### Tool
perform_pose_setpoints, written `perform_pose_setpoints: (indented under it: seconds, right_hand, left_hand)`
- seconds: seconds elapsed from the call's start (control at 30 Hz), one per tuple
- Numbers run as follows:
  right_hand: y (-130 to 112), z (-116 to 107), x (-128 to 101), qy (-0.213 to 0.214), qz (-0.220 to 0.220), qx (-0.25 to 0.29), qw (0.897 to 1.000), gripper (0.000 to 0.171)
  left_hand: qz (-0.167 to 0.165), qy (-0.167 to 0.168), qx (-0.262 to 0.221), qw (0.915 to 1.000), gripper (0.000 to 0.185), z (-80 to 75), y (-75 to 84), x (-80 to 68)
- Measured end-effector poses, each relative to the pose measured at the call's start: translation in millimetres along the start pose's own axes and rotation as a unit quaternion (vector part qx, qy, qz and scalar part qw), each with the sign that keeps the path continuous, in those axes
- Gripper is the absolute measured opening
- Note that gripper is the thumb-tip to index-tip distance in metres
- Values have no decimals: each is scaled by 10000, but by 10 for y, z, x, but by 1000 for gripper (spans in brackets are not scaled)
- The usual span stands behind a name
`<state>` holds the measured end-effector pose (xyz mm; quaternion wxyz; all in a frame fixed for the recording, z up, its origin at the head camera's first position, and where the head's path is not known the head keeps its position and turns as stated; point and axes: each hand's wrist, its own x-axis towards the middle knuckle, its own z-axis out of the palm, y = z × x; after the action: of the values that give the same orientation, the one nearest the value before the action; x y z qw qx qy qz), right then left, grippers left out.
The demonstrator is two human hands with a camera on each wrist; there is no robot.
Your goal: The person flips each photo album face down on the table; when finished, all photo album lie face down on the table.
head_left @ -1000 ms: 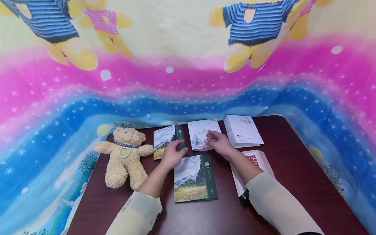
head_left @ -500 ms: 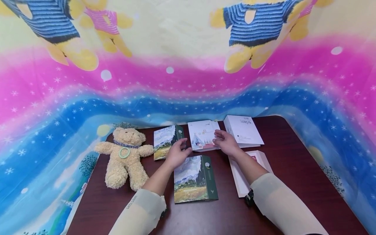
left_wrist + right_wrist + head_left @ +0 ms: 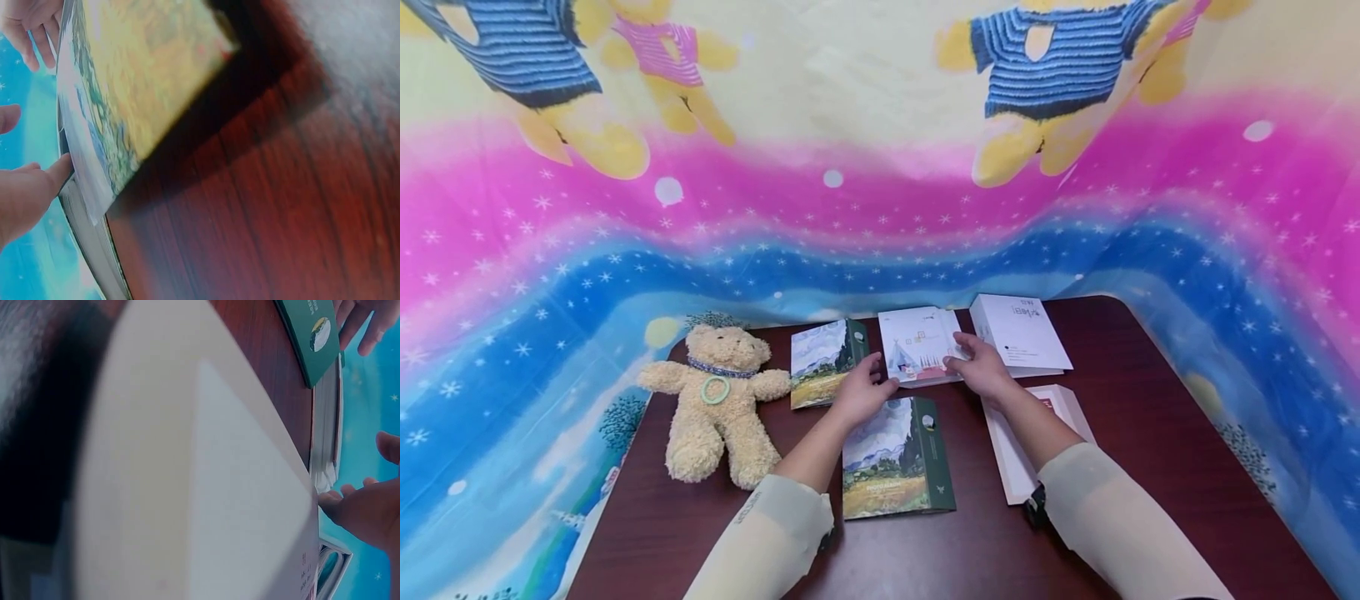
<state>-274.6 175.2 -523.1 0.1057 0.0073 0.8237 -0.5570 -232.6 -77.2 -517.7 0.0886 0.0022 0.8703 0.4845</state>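
Observation:
In the head view, a white illustrated book (image 3: 917,337) lies at the back middle. My left hand (image 3: 861,392) is just off its lower left corner, fingers relaxed, overlapping the edge of a landscape-covered photo album (image 3: 820,367). My right hand (image 3: 981,367) is at the book's right edge, fingers extended and thumb over the cover's lower right. A second photo album (image 3: 887,467) lies in front of the left hand. Below the right forearm is a white box-like book (image 3: 1011,450) with a red label, partly covered. In the right wrist view, the right hand's fingertips (image 3: 328,503) meet a book's edge.
A beige teddy bear (image 3: 726,408) with a green ring on its chest lies at the left. Another white book (image 3: 1022,333) stands slightly propped at the back right. Everything is on a dark red-brown table (image 3: 1165,467), before a patterned cloth backdrop (image 3: 865,208).
My left hand has shifted right toward the white book. My right hand has slid right, from over its cover to its right edge. The books and bear look unmoved.

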Motion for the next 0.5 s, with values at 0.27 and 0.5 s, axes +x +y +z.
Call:
perform_pose_setpoints:
  seconds: [0.27, 0.5]
  right_hand:
    - [32, 21, 40, 36, 26, -124, 9999, 68]
    - [24, 12, 42, 22, 205, -92, 9997, 69]
  left_hand:
    - [153, -71, 147, 9997, 72, 70, 34, 41]
    - [40, -28, 331, 9994, 74, 120, 72, 75]
